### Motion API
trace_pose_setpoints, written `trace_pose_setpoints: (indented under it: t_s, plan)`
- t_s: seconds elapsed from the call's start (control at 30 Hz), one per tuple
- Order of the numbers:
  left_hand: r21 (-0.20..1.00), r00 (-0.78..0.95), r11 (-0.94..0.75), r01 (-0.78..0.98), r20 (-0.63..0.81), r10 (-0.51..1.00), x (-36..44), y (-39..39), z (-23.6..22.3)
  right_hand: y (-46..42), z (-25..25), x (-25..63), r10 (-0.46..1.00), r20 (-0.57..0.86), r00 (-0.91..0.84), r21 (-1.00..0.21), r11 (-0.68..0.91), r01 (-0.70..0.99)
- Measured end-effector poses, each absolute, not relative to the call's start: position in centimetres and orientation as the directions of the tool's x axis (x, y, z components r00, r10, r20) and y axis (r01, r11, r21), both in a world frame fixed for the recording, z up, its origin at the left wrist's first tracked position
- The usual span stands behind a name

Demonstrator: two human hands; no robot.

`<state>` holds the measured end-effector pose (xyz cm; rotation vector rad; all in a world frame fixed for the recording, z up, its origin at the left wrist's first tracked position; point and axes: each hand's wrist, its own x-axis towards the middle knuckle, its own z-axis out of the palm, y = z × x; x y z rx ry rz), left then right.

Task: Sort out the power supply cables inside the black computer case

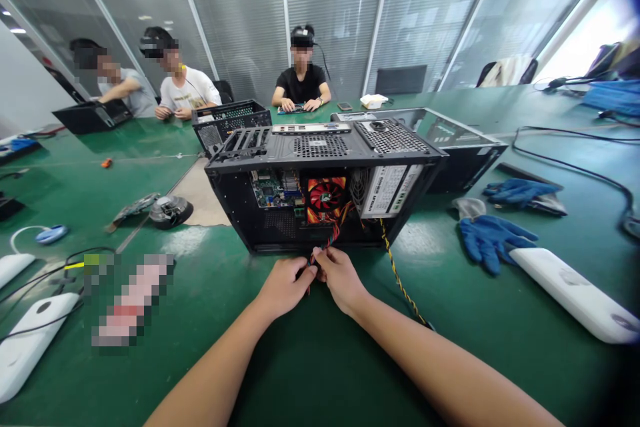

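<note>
A black computer case (320,147) lies open on its side on the green table (310,347), showing a motherboard (273,188), a red fan (326,197) and a silver power supply (386,188). A bundle of red and blue wires (330,237) comes out of the case toward me. My left hand (284,287) and my right hand (341,277) meet just in front of the case, both pinched on the end of that wire bundle. A yellow-black braided cable (400,280) trails out to the right of my right hand.
Blue gloves (493,237) and a white device (575,293) lie to the right; a loose fan and circuit board (160,210) to the left. More white devices (30,340) sit at the left edge. A second open case (450,137) stands behind. Three people sit across the table.
</note>
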<state>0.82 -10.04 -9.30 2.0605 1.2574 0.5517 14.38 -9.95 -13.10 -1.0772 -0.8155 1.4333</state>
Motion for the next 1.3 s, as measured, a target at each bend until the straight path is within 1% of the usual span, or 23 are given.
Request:
trace_pose_setpoints:
  t_s: [0.23, 0.33, 0.53, 0.7, 0.9, 1.1, 1.2, 1.3]
  plan:
    - [0.581, 0.384, -0.362, 0.729, 0.091, 0.919, 1.0, -10.1, -9.7, -9.9, -13.2, 13.9, 0.980, -0.186, 0.074, -0.929, -0.151, -0.337]
    - [0.559, 0.371, -0.371, 0.741, 0.119, 0.921, 1.0, -10.3, -9.9, -9.9, -13.2, 13.7, 0.975, -0.198, 0.096, -0.930, -0.156, -0.333]
    - [0.628, 0.355, -0.346, 0.697, 0.117, 0.927, 1.2, -10.6, -9.7, -9.9, -12.9, 14.1, 0.978, -0.207, 0.038, -0.908, -0.177, -0.379]
    - [0.702, 0.367, -0.296, 0.648, 0.053, 0.929, 1.2, -10.6, -9.6, -9.7, -12.7, 14.9, 0.971, -0.227, -0.080, -0.854, -0.238, -0.462]
    - [0.720, 0.365, -0.283, 0.634, 0.044, 0.930, 1.3, -10.8, -9.4, -9.9, -12.4, 15.3, 0.970, -0.208, -0.123, -0.839, -0.241, -0.488]
    - [0.698, 0.342, -0.296, 0.652, 0.077, 0.936, 1.3, -10.7, -9.4, -10.1, -12.6, 15.4, 0.974, -0.194, -0.114, -0.852, -0.225, -0.473]
    - [0.722, 0.333, -0.274, 0.636, 0.064, 0.941, 1.3, -10.7, -9.3, -10.1, -12.7, 15.3, 0.978, -0.185, -0.095, -0.865, -0.208, -0.457]
    - [0.772, 0.329, -0.234, 0.591, 0.035, 0.944, 1.2, -10.8, -9.4, -10.1, -12.5, 15.2, 0.979, -0.185, -0.084, -0.871, -0.203, -0.448]
